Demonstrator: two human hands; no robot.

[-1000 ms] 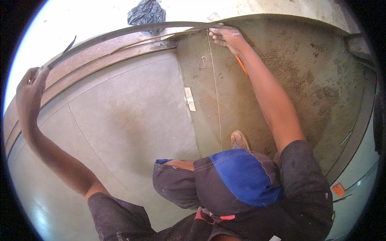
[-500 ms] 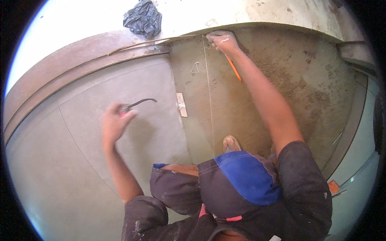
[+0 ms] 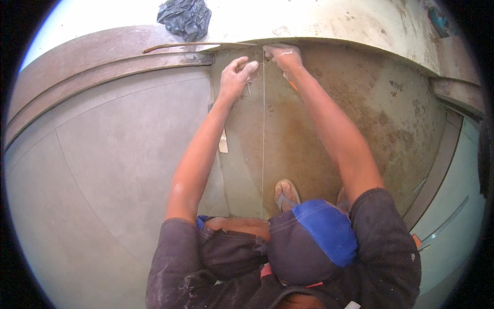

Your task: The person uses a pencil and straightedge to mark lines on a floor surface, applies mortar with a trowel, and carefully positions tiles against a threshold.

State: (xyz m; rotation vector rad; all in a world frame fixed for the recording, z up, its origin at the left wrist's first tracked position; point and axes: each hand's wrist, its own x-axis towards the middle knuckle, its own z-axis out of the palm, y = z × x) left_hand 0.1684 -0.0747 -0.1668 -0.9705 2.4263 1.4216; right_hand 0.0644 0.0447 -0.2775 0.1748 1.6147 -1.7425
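A thin white string point(image 3: 263, 134) runs taut from the far step toward my knees. At its far end my right hand point(image 3: 284, 55) pinches it, against the foot of the step. An orange stick like a pencil point(image 3: 293, 85) shows partly beneath my right wrist. My left hand point(image 3: 240, 76) hovers just left of the string, fingers curled but apart, with nothing visible in them. Loose string ends point(image 3: 249, 87) lie by that hand. A thin brown rod point(image 3: 200, 45) rests along the step's edge, its right end close to my right hand.
Grey tiles point(image 3: 123, 149) cover the left side; damp brown bare floor point(image 3: 381, 129) spreads on the right. A small pale flat piece point(image 3: 223, 141) sits at the tile edge, partly behind my left forearm. A crumpled black plastic bag point(image 3: 185, 19) lies on the step.
My left hand has moved up and right, from over the tiles to beside the string. The dark hooked thing it held is no longer in it. My right hand stays at the string's end.
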